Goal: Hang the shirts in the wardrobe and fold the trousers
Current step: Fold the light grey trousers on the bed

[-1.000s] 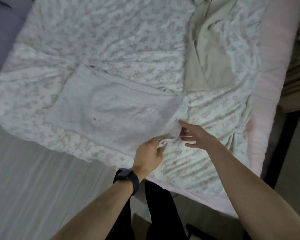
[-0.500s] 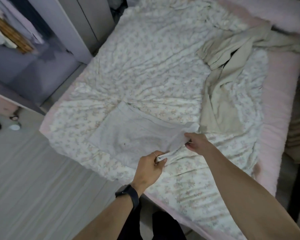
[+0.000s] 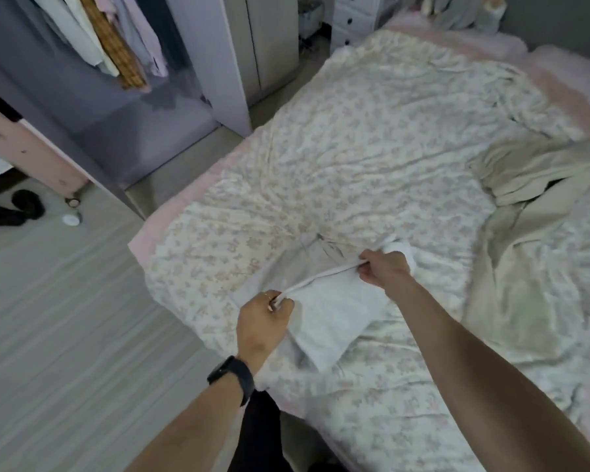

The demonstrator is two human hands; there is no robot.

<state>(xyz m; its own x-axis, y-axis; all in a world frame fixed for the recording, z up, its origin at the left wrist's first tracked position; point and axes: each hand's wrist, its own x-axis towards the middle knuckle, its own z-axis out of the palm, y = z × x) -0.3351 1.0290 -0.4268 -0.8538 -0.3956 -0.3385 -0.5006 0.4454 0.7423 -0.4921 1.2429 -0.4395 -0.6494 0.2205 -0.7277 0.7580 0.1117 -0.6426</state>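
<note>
Pale grey trousers [image 3: 331, 311] lie partly folded on the floral bed [image 3: 372, 158], near its front left corner. My left hand [image 3: 263, 320] grips one end of their lifted edge. My right hand [image 3: 385, 269] grips the other end, further back and to the right. The edge is stretched taut between both hands and raised off the cover, with cloth hanging below it. A beige garment [image 3: 532, 240] lies crumpled on the right side of the bed. The open wardrobe [image 3: 123, 90] stands at the back left with several shirts [image 3: 109, 39] hanging inside.
A pink wardrobe door [image 3: 31, 155] stands open at the left over the wooden floor [image 3: 65, 318]. Dark slippers [image 3: 11, 209] and a small white disc [image 3: 71, 219] lie near it. A white drawer unit [image 3: 358, 18] stands beyond the bed.
Both hands took hold of the trousers' near edge, lifted it and carried it over the flat cloth toward the left and back. The view rose to show the wardrobe.
</note>
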